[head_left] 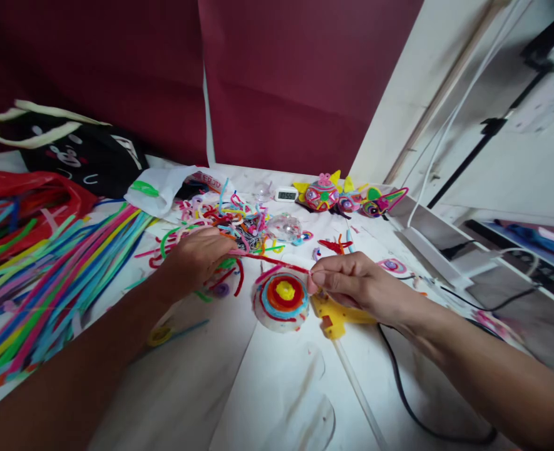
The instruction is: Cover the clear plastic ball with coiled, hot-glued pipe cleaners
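A red pipe cleaner (271, 259) stretches between my two hands. My left hand (204, 250) pinches its left end, and my right hand (345, 279) pinches the right end between thumb and fingers. Just below it lies a clear round disc with coiled pipe cleaners (281, 294), yellow in the middle, then red, orange and light blue rings. A pink piece of pipe cleaner sticks out at its upper left edge. Beneath my right hand rests a yellow glue gun (335, 316), a translucent glue stick (359, 388) reaching from it toward me.
Bundles of long pipe cleaners (70, 282) cover the left side. A pile of short pieces (230, 219) lies behind my left hand. Finished pipe-cleaner figures (322, 194) stand at the back beside a small digital timer (286, 194). A black cord (399, 382) curves at right.
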